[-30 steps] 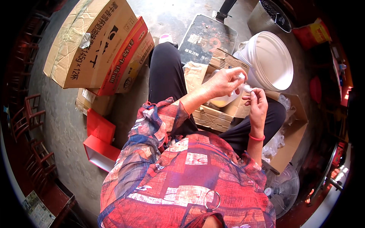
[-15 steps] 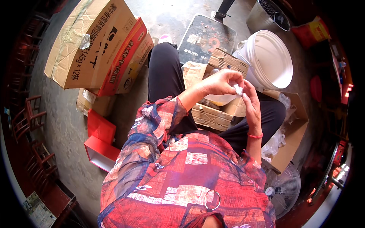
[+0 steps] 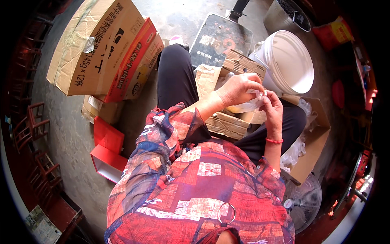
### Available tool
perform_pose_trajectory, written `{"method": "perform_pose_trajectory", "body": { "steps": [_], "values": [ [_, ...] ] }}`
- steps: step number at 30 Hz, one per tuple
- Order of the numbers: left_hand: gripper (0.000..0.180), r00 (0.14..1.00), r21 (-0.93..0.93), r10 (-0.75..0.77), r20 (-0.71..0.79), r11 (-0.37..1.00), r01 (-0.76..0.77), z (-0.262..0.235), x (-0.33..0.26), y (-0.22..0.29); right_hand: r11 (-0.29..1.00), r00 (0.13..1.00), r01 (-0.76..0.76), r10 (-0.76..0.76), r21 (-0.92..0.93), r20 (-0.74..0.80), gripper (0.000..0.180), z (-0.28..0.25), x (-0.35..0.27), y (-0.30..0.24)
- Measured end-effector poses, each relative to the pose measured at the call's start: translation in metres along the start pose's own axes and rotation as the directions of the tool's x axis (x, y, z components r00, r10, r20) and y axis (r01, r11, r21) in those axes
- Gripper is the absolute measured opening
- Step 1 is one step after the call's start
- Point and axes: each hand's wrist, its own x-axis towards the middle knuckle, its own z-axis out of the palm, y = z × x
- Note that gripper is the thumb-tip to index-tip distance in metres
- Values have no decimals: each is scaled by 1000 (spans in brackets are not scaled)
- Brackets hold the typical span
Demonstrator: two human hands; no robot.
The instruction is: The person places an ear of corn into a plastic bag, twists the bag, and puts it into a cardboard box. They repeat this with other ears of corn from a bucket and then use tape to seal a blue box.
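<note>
- The left hand point(image 3: 237, 87) is raised in front of the person's chest, its fingers curled and pinched on a small pale, clear-looking piece point(image 3: 260, 94) held between both hands.
- The right hand point(image 3: 273, 109) comes up from below with a red bracelet point(image 3: 274, 140) at its wrist; its fingertips close on the same small piece, so the two hands touch at it.
- What the small piece is cannot be told; it is mostly hidden by the fingers.
- Just under the hands a pale, bag-like thing point(image 3: 243, 107) lies on a torn cardboard box point(image 3: 229, 122) that rests on the person's lap.
- A white plastic bucket point(image 3: 290, 61) stands just beyond the hands, to the right, tilted so that its inside shows.
- An open cardboard box point(image 3: 315, 140) with clear plastic bags in it sits beside the right knee.
- A dark flat platform scale point(image 3: 217, 38) lies on the concrete floor ahead of the knees.
- Large brown cartons point(image 3: 97, 44) are stacked well to the left, with a red-and-white box lid point(image 3: 107, 158) lying on the floor nearer the person.
- A small fan point(image 3: 304, 201) lies at the lower right.
</note>
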Motion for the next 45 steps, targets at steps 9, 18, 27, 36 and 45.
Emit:
{"method": "perform_pose_trajectory", "body": {
  "steps": [9, 18, 27, 36, 45],
  "values": [
    [18, 925, -470, -351, 145, 798, 376, 2, 1, -1, 952, 949, 244, -274, -187, -154, 13, 4, -7, -9],
    [18, 841, -524, -520, 147, 681, 512, 1, 2, -4, 926, 942, 295, -323, -237, -92, 23, 23, -11, -31],
    [20, 966, -181, -252, 52, 949, 257, -3, -2, -8, 782, 907, 331, -417, -528, -49, 20, 29, -2, -18],
    [13, 976, 308, -166, 144, 944, 115, 8, -13, -27, 872, 983, 160, -184, -463, -7, 19, 11, 6, 7],
    [37, 627, 12, -713, 314, 663, 748, 12, -11, -52, 505, 868, 472, -408, -723, 282, 55, 21, -6, -5]
  ]
}}
